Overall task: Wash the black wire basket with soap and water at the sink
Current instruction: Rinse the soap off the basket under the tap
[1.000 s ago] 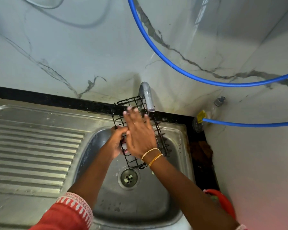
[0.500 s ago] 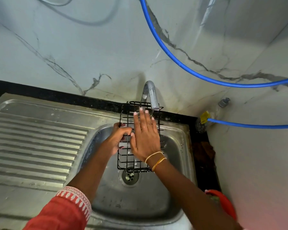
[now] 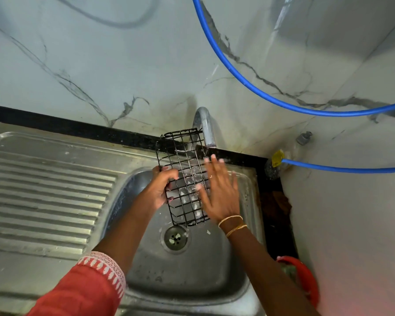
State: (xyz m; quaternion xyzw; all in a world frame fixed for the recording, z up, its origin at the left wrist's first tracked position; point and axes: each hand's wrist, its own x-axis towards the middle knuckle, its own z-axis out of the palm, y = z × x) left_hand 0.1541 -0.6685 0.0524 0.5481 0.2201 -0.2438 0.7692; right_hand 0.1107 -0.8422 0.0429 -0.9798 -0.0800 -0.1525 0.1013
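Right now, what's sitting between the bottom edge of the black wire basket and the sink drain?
Nothing: in the head view, only bare wet steel of the sink separates the black wire basket from the drain.

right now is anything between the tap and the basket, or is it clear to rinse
Nothing visible blocks it. The black wire basket sits just below the tap spout, gripped by the left hand; the right hand lies flat against its right side, not between spout and basket.
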